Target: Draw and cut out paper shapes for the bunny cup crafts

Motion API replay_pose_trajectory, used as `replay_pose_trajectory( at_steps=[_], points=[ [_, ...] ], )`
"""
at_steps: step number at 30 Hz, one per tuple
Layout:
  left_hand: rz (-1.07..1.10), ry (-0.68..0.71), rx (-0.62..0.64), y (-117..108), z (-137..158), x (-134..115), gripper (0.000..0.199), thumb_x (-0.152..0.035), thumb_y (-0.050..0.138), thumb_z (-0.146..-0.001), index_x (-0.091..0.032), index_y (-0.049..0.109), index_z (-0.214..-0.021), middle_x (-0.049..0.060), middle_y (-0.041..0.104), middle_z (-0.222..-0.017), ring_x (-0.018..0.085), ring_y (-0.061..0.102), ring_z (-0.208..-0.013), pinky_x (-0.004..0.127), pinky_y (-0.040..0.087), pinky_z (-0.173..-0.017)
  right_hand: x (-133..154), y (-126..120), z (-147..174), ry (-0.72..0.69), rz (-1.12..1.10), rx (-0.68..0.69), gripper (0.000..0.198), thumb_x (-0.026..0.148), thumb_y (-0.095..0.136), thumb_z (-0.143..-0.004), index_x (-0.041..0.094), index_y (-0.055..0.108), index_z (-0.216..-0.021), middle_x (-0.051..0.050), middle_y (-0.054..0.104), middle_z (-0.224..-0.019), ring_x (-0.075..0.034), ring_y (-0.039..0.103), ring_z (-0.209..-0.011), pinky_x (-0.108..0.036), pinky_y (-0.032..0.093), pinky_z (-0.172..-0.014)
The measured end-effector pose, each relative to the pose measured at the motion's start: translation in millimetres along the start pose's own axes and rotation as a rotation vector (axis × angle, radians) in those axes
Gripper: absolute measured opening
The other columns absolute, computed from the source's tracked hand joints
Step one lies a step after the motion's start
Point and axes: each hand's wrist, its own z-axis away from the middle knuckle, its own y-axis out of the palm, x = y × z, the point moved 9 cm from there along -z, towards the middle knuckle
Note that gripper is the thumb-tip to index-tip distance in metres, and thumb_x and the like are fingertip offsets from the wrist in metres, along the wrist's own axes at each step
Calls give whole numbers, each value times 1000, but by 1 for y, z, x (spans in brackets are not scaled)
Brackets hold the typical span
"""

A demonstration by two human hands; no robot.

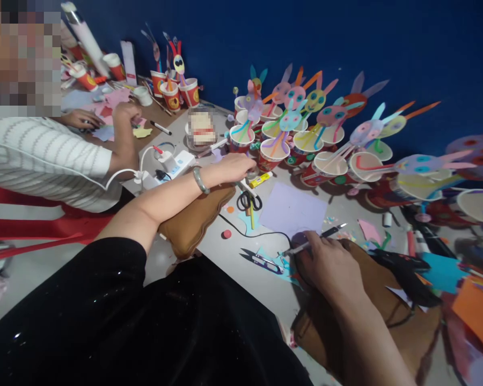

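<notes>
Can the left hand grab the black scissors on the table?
Probably yes. The left hand rests just above the black scissors, which lie flat and uncovered on the table; only a yellow glue stick lies near.

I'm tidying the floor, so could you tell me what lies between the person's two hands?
In the head view, black-handled scissors and a lavender paper sheet lie between the left hand and right hand.

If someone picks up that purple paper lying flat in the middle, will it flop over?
Probably. The purple paper looks thin and lies flat, so it would likely droop if held by one edge. It seems very light, so a push may slide it on the smooth table. It could also crease or tear easily.
</notes>
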Motion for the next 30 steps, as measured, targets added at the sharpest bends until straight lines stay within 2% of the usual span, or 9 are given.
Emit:
replay_pose_trajectory(
  at_steps=[3, 8, 14, 18, 23, 27, 30],
  points=[
    [-36, -22, -1, -3, 3, 11, 26, -14, 53, -87, -14, 72, -104, 13, 74, -98, 23, 67, -91, 34, 47, -78, -2, 1, 0, 11, -2, -12, 23, 18, 56, -89, 12, 69, -106, -13, 73, -80, -26, 67, -76, -30, 36, -57],
    [14, -132, -71, -20, 10, 30, 21, -13, 56, -84, -16, 72, -98, 10, 74, -90, 20, 67, -87, 32, 47, -78, -2, 6, 1, -1, 0, -42, 20, 18, 54, -91, 13, 68, -104, -11, 72, -75, -27, 68, -80, -31, 37, -58],
    [-65, -198, -46, -17, 13, 42, 22, -16, 56, -82, -17, 74, -95, 10, 75, -89, 21, 67, -87, 32, 47, -75, -2, 8, 3, -24, -17, -83, 20, 18, 53, -91, 14, 67, -105, -11, 70, -73, -28, 67, -81, -32, 41, -62],
    [-126, -225, -22, -18, 18, 45, 23, -16, 57, -80, -17, 74, -95, 11, 74, -89, 23, 67, -86, 34, 48, -74, -3, 9, 4, -14, -37, -83, 24, 18, 51, -90, 14, 66, -110, -11, 70, -74, -29, 66, -82, -32, 42, -62],
    [-150, -268, 72, -15, 23, 45, 22, -15, 61, -73, -16, 75, -91, 11, 72, -86, 25, 67, -84, 36, 48, -74, -2, 7, 4, -20, -60, -75, 26, 20, 49, -92, 12, 66, -110, -14, 71, -76, -30, 65, -82, -34, 42, -61],
    [-174, -278, 41, -16, 24, 44, 17, -15, 61, -73, -14, 73, -84, 11, 71, -82, 24, 66, -80, 36, 48, -74, -2, 7, 4, -19, -66, -63, 27, 20, 48, -92, 12, 66, -111, -15, 71, -77, -31, 65, -82, -34, 41, -60],
    [-145, -267, -39, -19, 23, 42, 20, -17, 60, -76, -14, 74, -90, 12, 72, -86, 24, 66, -83, 36, 48, -75, -2, 8, 4, -22, -87, -57, 27, 20, 46, -93, 12, 66, -111, -14, 70, -74, -33, 65, -83, -35, 41, -60]
  ],
)
